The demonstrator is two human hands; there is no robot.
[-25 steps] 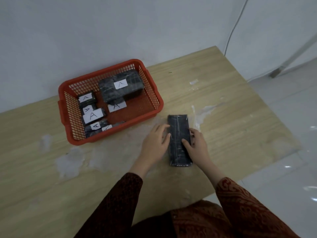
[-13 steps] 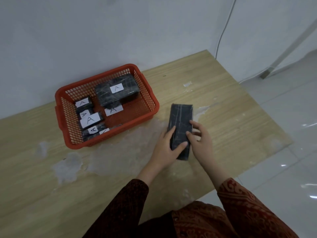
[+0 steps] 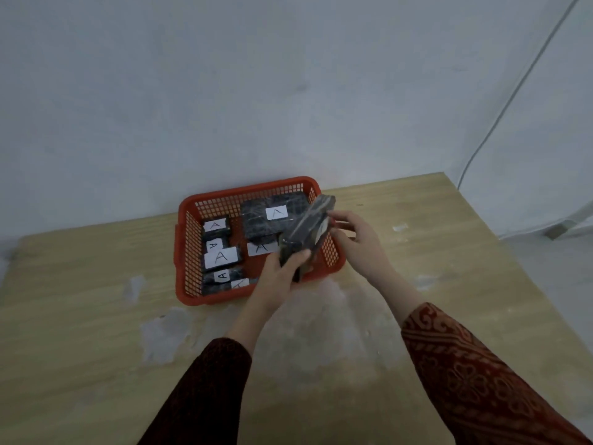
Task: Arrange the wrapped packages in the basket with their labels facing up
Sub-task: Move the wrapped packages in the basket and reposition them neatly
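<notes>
Item: long dark wrapped package (image 3: 306, 232). Status: lifted off the counter (image 3: 80, 316), where it lay flat 1 second ago, and now held tilted over the near right corner of the red basket (image 3: 184, 252). A pale patch, probably its label, shows on the right-hand face, so the turn to label-up looks only half done.

Left hand (image 3: 279, 277): fingers clamped on the package's near end. Right hand (image 3: 356, 239): fingers curled against its far right side, steadying.

Basket contents: 1 large labelled package (image 3: 272, 216) at far right, 1 "A" label just near of it, about 4 small labelled packages (image 3: 221, 256) down the left side, all labels up.

Open room: red floor shows at near right, likely enough for this package lengthwise.

Edges: the basket's right wall sits directly under the package; clear it before lowering.
</notes>
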